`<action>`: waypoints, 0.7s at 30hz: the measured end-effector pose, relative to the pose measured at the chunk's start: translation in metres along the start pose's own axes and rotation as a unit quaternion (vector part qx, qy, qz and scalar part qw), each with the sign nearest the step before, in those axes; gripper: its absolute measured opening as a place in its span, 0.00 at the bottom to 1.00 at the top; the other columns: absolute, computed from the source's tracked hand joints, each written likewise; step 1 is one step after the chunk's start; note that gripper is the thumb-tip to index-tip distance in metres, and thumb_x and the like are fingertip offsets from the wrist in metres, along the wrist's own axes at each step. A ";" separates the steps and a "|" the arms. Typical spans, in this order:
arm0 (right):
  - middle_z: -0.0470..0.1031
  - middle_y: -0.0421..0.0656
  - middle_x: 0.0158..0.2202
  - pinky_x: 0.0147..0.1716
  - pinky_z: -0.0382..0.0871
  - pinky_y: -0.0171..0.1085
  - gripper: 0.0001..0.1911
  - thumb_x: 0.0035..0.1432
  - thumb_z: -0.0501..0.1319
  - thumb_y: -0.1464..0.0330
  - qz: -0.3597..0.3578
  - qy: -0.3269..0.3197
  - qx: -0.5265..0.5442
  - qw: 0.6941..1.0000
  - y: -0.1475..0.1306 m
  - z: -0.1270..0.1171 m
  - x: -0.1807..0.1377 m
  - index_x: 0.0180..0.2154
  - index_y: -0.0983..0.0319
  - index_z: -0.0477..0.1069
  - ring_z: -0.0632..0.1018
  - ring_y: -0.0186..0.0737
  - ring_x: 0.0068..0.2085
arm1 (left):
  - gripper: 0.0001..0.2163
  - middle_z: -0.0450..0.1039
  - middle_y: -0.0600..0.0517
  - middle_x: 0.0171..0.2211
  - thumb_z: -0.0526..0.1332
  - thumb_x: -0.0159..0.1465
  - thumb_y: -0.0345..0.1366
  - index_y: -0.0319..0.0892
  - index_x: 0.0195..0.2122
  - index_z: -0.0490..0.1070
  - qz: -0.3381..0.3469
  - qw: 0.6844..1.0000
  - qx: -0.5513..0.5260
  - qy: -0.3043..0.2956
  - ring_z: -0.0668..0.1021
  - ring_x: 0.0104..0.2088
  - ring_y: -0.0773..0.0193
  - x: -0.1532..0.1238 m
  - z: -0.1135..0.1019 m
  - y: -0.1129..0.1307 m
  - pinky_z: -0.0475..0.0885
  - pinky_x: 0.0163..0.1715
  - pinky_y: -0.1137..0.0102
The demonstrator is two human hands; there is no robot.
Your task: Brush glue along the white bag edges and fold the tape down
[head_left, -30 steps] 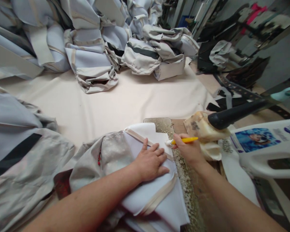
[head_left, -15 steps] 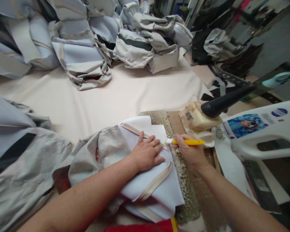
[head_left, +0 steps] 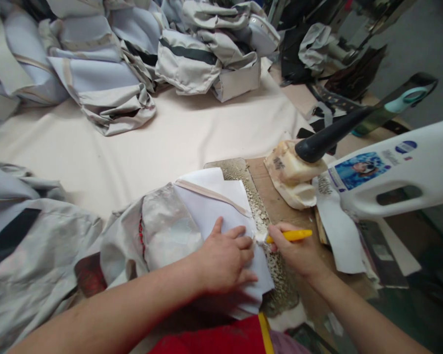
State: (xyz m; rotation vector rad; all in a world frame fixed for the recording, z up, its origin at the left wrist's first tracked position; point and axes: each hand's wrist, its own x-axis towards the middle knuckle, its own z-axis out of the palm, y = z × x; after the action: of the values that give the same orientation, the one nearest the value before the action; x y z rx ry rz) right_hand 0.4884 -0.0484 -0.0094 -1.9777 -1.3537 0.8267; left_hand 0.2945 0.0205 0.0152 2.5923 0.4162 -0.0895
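My left hand [head_left: 229, 255] lies flat with fingers spread, pressing on a white-lined fabric piece [head_left: 210, 199] that has a beige tape strip [head_left: 214, 195] along it. Grey cloth [head_left: 170, 226] of the same piece bunches to the left. In my right hand [head_left: 295, 250] is a small brush with a yellow handle [head_left: 291, 235], pinched between thumb and fingers. The brush's white bristles touch the right edge of the fabric, over a board crusted with dried glue [head_left: 260, 211].
A cut-open yellowed container [head_left: 295, 167] with a black handle [head_left: 332, 135] stands at the right. Beside it leans a white plastic jug [head_left: 398, 172]. Stacks of grey and white sewn pieces [head_left: 192, 59] fill the table's back. Another grey piece [head_left: 40, 255] lies at left.
The brush and my right hand have moved down along the fabric's edge. My left hand has shifted lower too, and the lower tape strip is now covered. The camera view has shifted slightly.
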 end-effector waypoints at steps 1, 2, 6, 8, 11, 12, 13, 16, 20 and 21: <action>0.66 0.37 0.16 0.25 0.61 0.34 0.20 0.58 0.51 0.57 0.009 -0.006 0.000 1.000 0.000 -0.001 -0.004 0.18 0.59 0.62 0.69 0.35 0.21 | 0.16 0.69 0.51 0.50 0.51 0.64 0.49 0.48 0.45 0.69 -0.006 1.000 0.003 -0.001 0.62 0.58 0.51 -0.002 0.003 0.003 0.48 0.54 0.38; 0.66 0.37 0.16 0.25 0.61 0.35 0.20 0.58 0.51 0.57 0.014 -0.008 0.000 1.000 -0.001 -0.002 -0.006 0.18 0.59 0.62 0.69 0.35 0.21 | 0.15 0.68 0.51 0.50 0.52 0.64 0.48 0.47 0.45 0.69 -0.015 1.000 0.008 0.003 0.61 0.59 0.51 -0.003 0.006 0.004 0.49 0.54 0.39; 0.69 0.38 0.18 0.28 0.62 0.35 0.20 0.58 0.52 0.57 -0.009 0.043 0.018 0.999 -0.008 0.002 0.013 0.19 0.60 0.64 0.71 0.36 0.24 | 0.13 0.68 0.50 0.50 0.52 0.63 0.46 0.47 0.44 0.69 -0.030 0.999 0.028 0.013 0.60 0.59 0.51 -0.001 0.016 0.005 0.49 0.55 0.40; 0.69 0.38 0.19 0.31 0.63 0.35 0.20 0.58 0.52 0.57 -0.018 0.066 0.033 0.997 -0.008 0.006 0.022 0.20 0.60 0.65 0.71 0.36 0.25 | 0.13 0.67 0.50 0.51 0.52 0.63 0.46 0.48 0.44 0.69 -0.034 0.999 0.036 0.014 0.60 0.59 0.51 0.000 0.017 0.005 0.49 0.55 0.40; 0.68 0.38 0.19 0.30 0.63 0.35 0.19 0.59 0.51 0.58 -0.013 0.054 0.022 0.998 -0.001 0.011 0.009 0.20 0.60 0.64 0.71 0.35 0.24 | 0.14 0.66 0.51 0.53 0.53 0.63 0.45 0.48 0.46 0.68 -0.036 0.998 0.040 0.019 0.60 0.59 0.52 -0.001 0.019 0.007 0.49 0.55 0.39; 0.68 0.38 0.19 0.30 0.62 0.35 0.19 0.59 0.51 0.58 -0.010 0.044 0.011 0.999 0.004 0.011 -0.003 0.20 0.60 0.63 0.71 0.35 0.24 | 0.14 0.66 0.51 0.53 0.53 0.63 0.45 0.47 0.47 0.67 -0.036 0.998 0.041 0.021 0.59 0.59 0.52 -0.001 0.020 0.007 0.48 0.55 0.39; 0.68 0.38 0.18 0.29 0.62 0.34 0.19 0.59 0.51 0.58 -0.005 0.036 0.001 0.999 0.008 0.011 -0.017 0.20 0.59 0.63 0.71 0.35 0.24 | 0.15 0.65 0.51 0.54 0.53 0.63 0.44 0.47 0.48 0.67 -0.036 0.998 0.042 0.023 0.59 0.59 0.52 -0.002 0.022 0.007 0.48 0.55 0.39; 0.67 0.37 0.17 0.27 0.61 0.34 0.20 0.60 0.50 0.57 0.022 0.015 -0.010 1.000 0.018 0.007 -0.058 0.19 0.59 0.62 0.70 0.36 0.23 | 0.16 0.65 0.50 0.54 0.53 0.63 0.44 0.47 0.49 0.67 -0.036 0.998 0.050 0.025 0.59 0.60 0.51 -0.003 0.026 0.007 0.46 0.56 0.40; 0.67 0.37 0.17 0.26 0.61 0.35 0.20 0.59 0.52 0.57 0.043 0.016 -0.003 0.999 0.020 0.002 -0.069 0.19 0.59 0.63 0.70 0.36 0.22 | 0.16 0.64 0.48 0.54 0.52 0.63 0.44 0.46 0.49 0.67 -0.036 0.998 0.056 0.021 0.58 0.60 0.51 -0.003 0.028 0.008 0.44 0.57 0.40; 0.69 0.38 0.18 0.27 0.61 0.35 0.20 0.59 0.52 0.57 0.036 0.031 0.001 0.999 0.020 0.001 -0.064 0.20 0.59 0.64 0.71 0.37 0.23 | 0.16 0.65 0.48 0.54 0.52 0.63 0.44 0.46 0.49 0.67 -0.035 0.998 0.058 0.019 0.58 0.60 0.51 -0.003 0.027 0.008 0.44 0.57 0.40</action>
State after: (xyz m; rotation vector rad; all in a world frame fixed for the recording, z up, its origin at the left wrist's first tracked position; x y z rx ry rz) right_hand 0.4804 -0.1142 -0.0150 -2.0435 -1.2530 0.7913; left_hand 0.2949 -0.0005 -0.0044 2.6963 0.5306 -0.0903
